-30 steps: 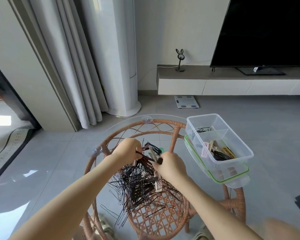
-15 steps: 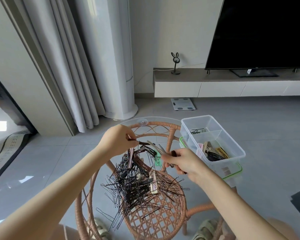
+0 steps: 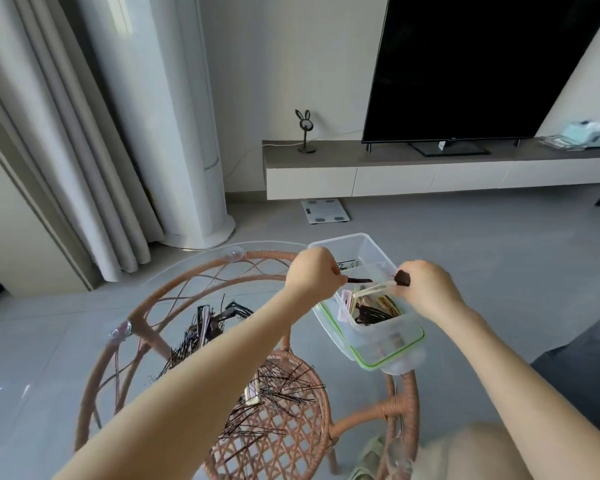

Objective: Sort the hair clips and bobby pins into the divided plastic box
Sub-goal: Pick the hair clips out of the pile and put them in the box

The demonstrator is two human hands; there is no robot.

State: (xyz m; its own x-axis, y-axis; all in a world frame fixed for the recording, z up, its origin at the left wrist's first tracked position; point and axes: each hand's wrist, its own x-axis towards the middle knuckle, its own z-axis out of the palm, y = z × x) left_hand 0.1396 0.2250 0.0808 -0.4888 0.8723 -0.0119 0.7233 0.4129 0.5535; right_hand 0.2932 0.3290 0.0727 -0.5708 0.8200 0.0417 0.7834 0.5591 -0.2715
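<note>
The clear divided plastic box [image 3: 378, 332] stands on its green-rimmed lid at the right edge of the glass-topped rattan table [image 3: 194, 271]. My left hand [image 3: 314, 275] pinches a dark brown hair clip [image 3: 359, 280] over the box. My right hand [image 3: 426, 285] grips several hair clips [image 3: 378, 288], one with a dark brown end, above the near compartment. That compartment holds several mixed clips [image 3: 374, 308]; the far one holds a few black bobby pins [image 3: 347, 264]. A tangled pile of black bobby pins and clips [image 3: 267, 386] lies on the glass, partly hidden by my left forearm.
A white standing fan column [image 3: 187, 168] and curtains rise behind the table. A low TV cabinet [image 3: 430, 171] with a large TV runs along the far wall, and a bathroom scale [image 3: 324, 211] lies on the grey floor. My slippered foot shows below the table.
Both hands have lifted from the pile and moved right to the box, carrying clips. The camera has turned right, so the box now sits closer to the centre.
</note>
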